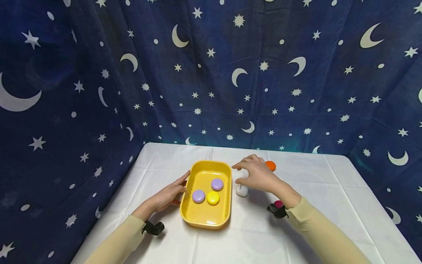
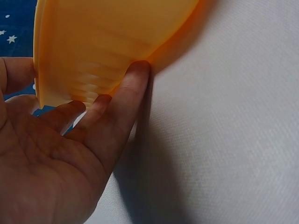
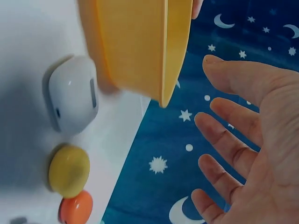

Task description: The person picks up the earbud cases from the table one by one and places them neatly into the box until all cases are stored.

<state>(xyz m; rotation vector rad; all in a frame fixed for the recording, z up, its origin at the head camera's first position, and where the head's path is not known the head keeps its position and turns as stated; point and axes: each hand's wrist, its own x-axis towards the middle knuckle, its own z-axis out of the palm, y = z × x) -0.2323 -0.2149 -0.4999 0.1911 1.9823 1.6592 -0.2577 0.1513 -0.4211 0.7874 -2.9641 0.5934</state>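
Observation:
A yellow tray [image 1: 209, 162] sits mid-table holding two purple discs [image 1: 217, 184] [image 1: 198, 196] and a yellow disc [image 1: 213, 198]. My left hand [image 1: 170, 193] lies at the tray's left side. In the left wrist view its straight fingers [image 2: 133, 88] touch the tray's outer wall [image 2: 107, 42]. My right hand [image 1: 255, 174] hovers to the right of the tray with fingers spread [image 3: 233, 144] and holds nothing. Just under it stands a white earbud case [image 1: 242, 190] [image 3: 72, 100]. Beyond the case lie another yellow disc [image 3: 69, 170] and an orange disc [image 1: 270, 165] [image 3: 76, 207].
The table wears a white cloth [image 1: 296, 234]. A dark blue curtain with moons and stars [image 1: 211, 73] closes in the back and both sides. A small magenta object [image 1: 278, 204] lies by my right wrist, partly hidden.

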